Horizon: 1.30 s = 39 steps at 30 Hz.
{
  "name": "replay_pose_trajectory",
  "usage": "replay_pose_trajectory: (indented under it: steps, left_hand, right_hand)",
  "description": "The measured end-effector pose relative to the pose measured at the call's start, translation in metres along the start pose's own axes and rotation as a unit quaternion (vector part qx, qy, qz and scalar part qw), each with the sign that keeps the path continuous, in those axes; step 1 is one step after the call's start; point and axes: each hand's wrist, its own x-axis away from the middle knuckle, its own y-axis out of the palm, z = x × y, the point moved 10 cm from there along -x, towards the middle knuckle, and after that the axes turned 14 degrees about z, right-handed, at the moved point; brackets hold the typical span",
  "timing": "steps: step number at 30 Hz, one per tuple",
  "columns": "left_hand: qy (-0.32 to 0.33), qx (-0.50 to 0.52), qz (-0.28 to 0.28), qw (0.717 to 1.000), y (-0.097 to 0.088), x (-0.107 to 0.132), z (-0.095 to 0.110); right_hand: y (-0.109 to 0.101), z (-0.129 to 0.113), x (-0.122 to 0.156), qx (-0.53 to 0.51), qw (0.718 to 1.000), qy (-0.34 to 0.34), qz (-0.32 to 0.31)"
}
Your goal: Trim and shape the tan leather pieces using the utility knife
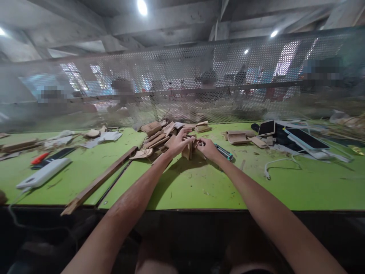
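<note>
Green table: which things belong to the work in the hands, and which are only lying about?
In the work: left hand, right hand, both holding the wooden piece; pile of wooden offcuts behind it.
Lying about: phone, white power bank, white cable, long wooden strip, teal tool.

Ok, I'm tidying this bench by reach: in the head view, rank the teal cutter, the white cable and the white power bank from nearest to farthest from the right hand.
The right hand and left hand hold a small wooden piece.
1. Teal cutter, just to its right.
2. White cable, farther right.
3. White power bank, far left.
</note>
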Motion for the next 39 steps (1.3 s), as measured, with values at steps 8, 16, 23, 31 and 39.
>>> replay_pose_trajectory:
  steps: [8, 16, 23, 31, 39]
  left_hand:
    - [-0.025, -0.013, -0.036, 0.999, 0.012, 0.004, -0.011]
    - [-0.052, 0.071, -0.1, 0.991, 0.018, 0.009, -0.018]
    - [-0.072, 0.042, -0.064, 0.994, 0.016, 0.009, -0.031]
    - [-0.023, 0.012, -0.117, 0.993, 0.032, 0.018, -0.026]
    - [-0.057, 0.032, 0.029, 0.997, 0.006, 0.003, -0.043]
  right_hand:
    - [-0.002, 0.02, -0.003, 0.039, 0.997, 0.057, 0.021]
    - [-0.006, 0.035, -0.003, 0.036, 0.991, 0.116, 0.06]
    - [-0.012, 0.025, -0.003, 0.054, 0.991, 0.1, 0.068]
    - [-0.014, 0.039, -0.004, -0.044, 0.981, 0.175, 0.076]
    - [0.003, 0.022, 0.004, -0.16, 0.975, 0.153, -0.016]
